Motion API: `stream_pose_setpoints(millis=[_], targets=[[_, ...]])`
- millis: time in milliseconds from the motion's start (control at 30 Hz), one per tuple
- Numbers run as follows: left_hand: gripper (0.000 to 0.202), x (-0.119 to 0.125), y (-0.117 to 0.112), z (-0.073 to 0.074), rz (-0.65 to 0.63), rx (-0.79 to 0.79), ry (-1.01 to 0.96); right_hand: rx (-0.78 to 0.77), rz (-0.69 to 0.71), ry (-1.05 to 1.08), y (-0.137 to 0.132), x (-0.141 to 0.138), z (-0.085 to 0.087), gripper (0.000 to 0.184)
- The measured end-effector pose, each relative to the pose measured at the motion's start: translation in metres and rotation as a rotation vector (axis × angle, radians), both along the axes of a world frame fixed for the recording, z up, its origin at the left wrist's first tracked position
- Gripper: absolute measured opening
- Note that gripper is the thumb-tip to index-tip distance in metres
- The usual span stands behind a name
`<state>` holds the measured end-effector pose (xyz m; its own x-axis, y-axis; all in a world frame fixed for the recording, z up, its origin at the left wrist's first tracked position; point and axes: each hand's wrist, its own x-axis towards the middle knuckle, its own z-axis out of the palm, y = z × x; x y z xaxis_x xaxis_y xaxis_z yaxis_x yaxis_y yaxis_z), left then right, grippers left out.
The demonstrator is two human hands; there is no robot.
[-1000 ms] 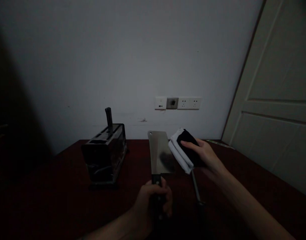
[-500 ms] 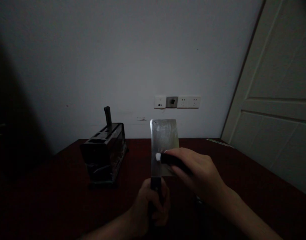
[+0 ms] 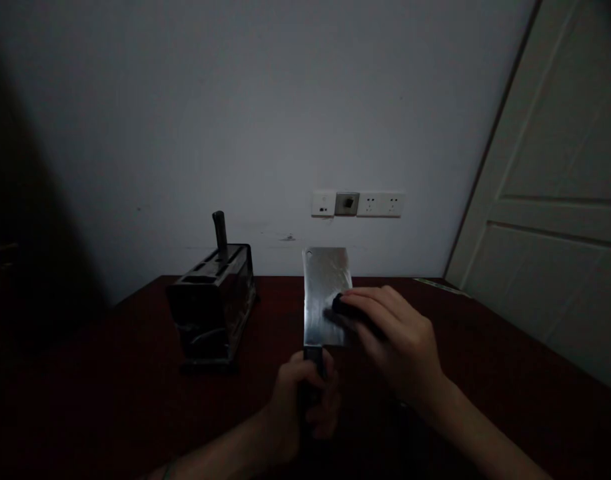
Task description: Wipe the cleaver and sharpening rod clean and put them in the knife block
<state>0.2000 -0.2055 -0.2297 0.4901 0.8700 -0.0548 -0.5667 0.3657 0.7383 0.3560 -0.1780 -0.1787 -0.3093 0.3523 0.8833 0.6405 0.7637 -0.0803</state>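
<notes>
My left hand (image 3: 305, 400) is wrapped round the black handle of a cleaver (image 3: 322, 280), holding its broad steel blade upright in front of me. The blade has a small hole in its top left corner and wet-looking streaks on its face. My right hand (image 3: 402, 337) is closed on a black brush (image 3: 350, 309), pressed to the blade's right-hand part; the brush's white face is mostly hidden now. To the left stands a black knife block (image 3: 195, 327) with slots in its top. A single black-handled knife (image 3: 219, 230) sticks up out of it.
The dark red table (image 3: 270, 313) spreads under both hands and meets a pale wall. Wall sockets (image 3: 358, 204) are set in the wall behind the blade. A panelled door (image 3: 545, 253) stands at the right, and a thin strip (image 3: 440, 287) lies at the table's back right.
The brush has moved from the blade's left side toward its right edge. The cleaver's blade sits slightly lower and has turned a little, catching the light differently.
</notes>
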Motion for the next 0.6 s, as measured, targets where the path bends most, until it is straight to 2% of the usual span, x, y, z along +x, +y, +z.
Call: stream_pose_setpoints(millis=[67,133,300,400,600], targets=[[0.015,0.001,-0.001,0.0,0.016,-0.028,0.012,0.093,-0.06,-0.056,0.0,0.0,0.0,0.023],[0.015,0.001,-0.001,-0.003,0.027,-0.036,0.035,0.112,-0.043,-0.212,0.0,-0.003,-0.001,0.021],[0.009,0.001,-0.002,-0.007,0.068,-0.018,0.139,-0.045,0.109,-0.532,-0.004,-0.009,0.0,0.022],[0.009,0.001,-0.002,-0.006,0.082,-0.021,0.182,-0.148,0.177,-0.567,-0.006,-0.006,0.004,0.024],[0.009,0.001,0.0,-0.007,0.069,0.137,0.196,-0.213,0.228,-0.55,-0.011,-0.006,0.005,0.026]])
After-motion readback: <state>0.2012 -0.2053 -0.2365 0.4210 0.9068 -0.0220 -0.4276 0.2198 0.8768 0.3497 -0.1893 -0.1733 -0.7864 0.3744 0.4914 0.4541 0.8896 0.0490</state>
